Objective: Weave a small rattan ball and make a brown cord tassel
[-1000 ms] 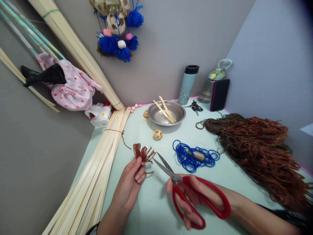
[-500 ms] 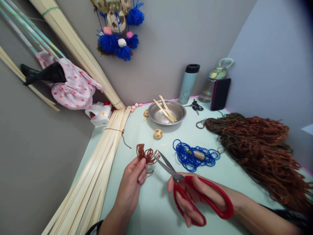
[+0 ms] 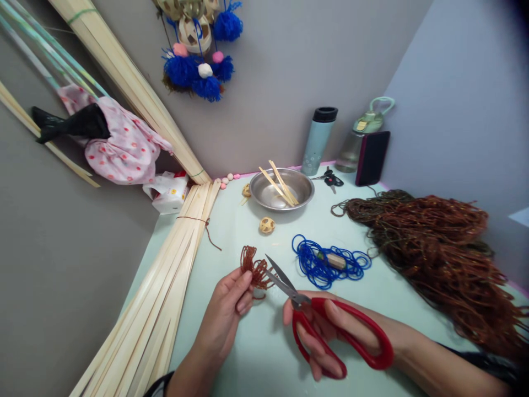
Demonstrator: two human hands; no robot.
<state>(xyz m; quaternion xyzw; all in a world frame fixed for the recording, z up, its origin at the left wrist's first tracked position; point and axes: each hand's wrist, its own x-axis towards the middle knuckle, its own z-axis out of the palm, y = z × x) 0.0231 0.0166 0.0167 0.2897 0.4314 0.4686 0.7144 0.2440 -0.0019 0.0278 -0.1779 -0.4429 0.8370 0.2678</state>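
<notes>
L hand (image 3: 231, 298) w/ brn yarn tuft (image 3: 258, 271) pinched up top, nr scissors (image 3: 298, 299)

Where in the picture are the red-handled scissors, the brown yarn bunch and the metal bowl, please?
Red-handled scissors (image 3: 300, 299): head view, on the metal near the pivot.
Brown yarn bunch (image 3: 258, 270): head view, on the middle strands.
Metal bowl (image 3: 304, 188): head view, on the bare inner wall.

We're in soft, even light here, right wall (image 3: 446, 110) washed cool blue, left wall (image 3: 82, 264) greyer, dimmer; we catch glints in the steel bowl (image 3: 304, 187), dull sheen on the scissors (image 3: 300, 300), faint shade across the near tabletop (image 3: 256, 361), smeary softness, and blackness biting the top right corner
</notes>
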